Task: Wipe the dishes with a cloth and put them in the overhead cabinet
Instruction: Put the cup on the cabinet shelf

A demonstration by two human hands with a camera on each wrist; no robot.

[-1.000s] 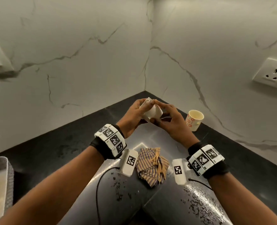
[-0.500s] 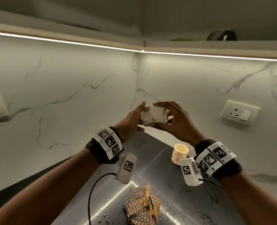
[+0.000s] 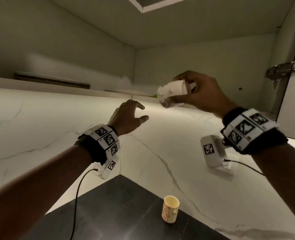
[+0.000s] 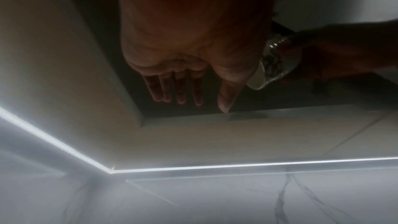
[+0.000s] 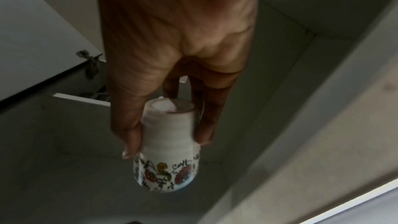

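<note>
One cup (image 3: 172,95) | your right hand (image 3: 205,94) now grips it alone, raised at the overhead cabinet (image 3: 212,66) | left hand (image 3: 127,116) released, fingers spread | shelving comes next; second cup (image 3: 170,212) waits on the surface (image 3: 117,213).

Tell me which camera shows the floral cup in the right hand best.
The right wrist view: the floral cup fills the middle, pattern clear, the right hand gripping its sides. The head view shows it small and blurred. The left wrist view catches only a dim part.
</note>
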